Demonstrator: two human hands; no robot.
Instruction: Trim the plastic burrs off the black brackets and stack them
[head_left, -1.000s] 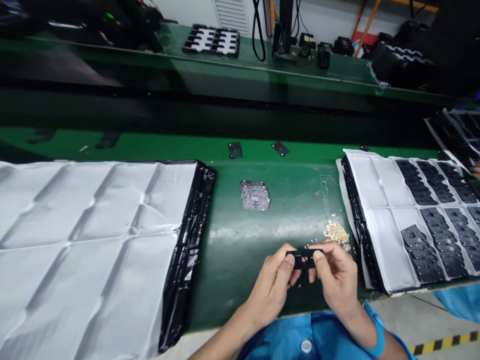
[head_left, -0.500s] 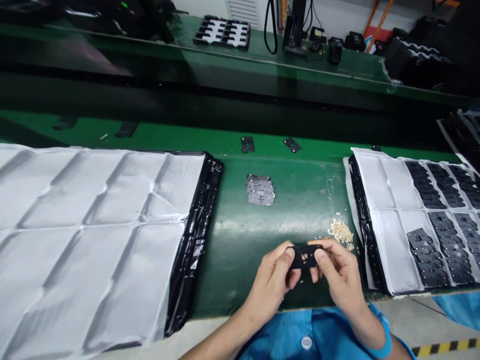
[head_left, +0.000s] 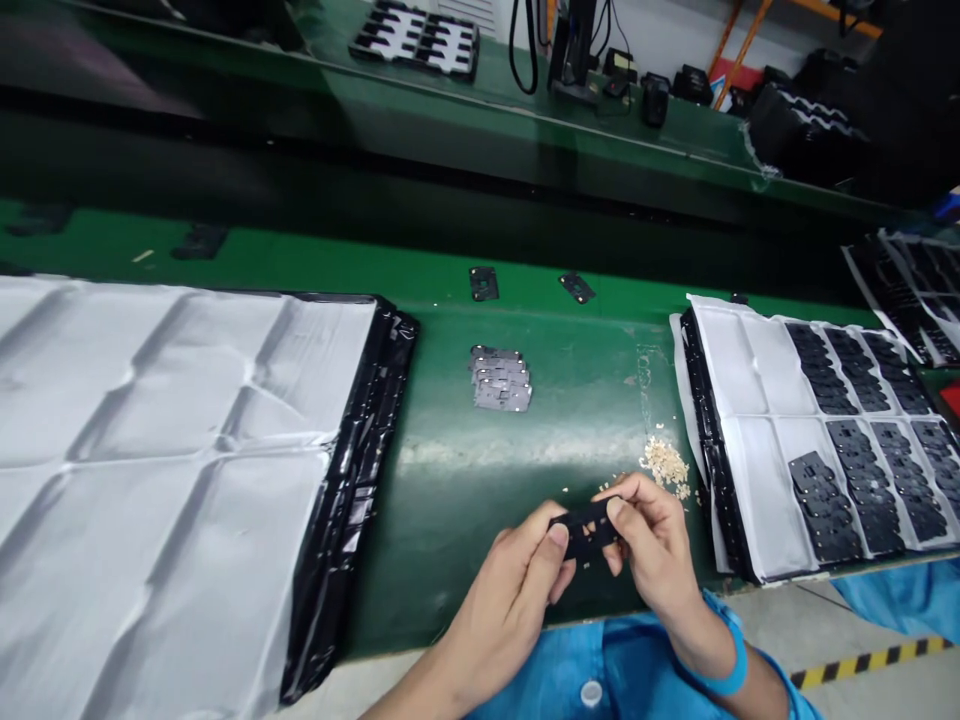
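Between my two hands is a flat black plastic plate [head_left: 583, 532] with small cut-outs, held low over the bench's front edge. My left hand [head_left: 517, 565] pinches its left end, thumb on top. At the right end, my right hand [head_left: 651, 535] grips it with thumb and fingers. An overlapping row of similar plates [head_left: 501, 380] lies on the green bench ahead of my hands. Just right of them sits a small heap of pale bits [head_left: 666, 465]. Two more black plates, one squarish [head_left: 484, 283] and one turned askew [head_left: 577, 288], lie farther back.
On the left is a stack of black trays topped by a white sheet [head_left: 180, 380]. A white-lined tray [head_left: 757, 440] at right holds overlapping black plates in several compartments. A raised shelf [head_left: 480, 95] across the back carries another tray [head_left: 416, 40] and dark devices.
The view has shifted, so the bench things sit farther left. The black plate, still in both hands, has tilted so its right end is higher.
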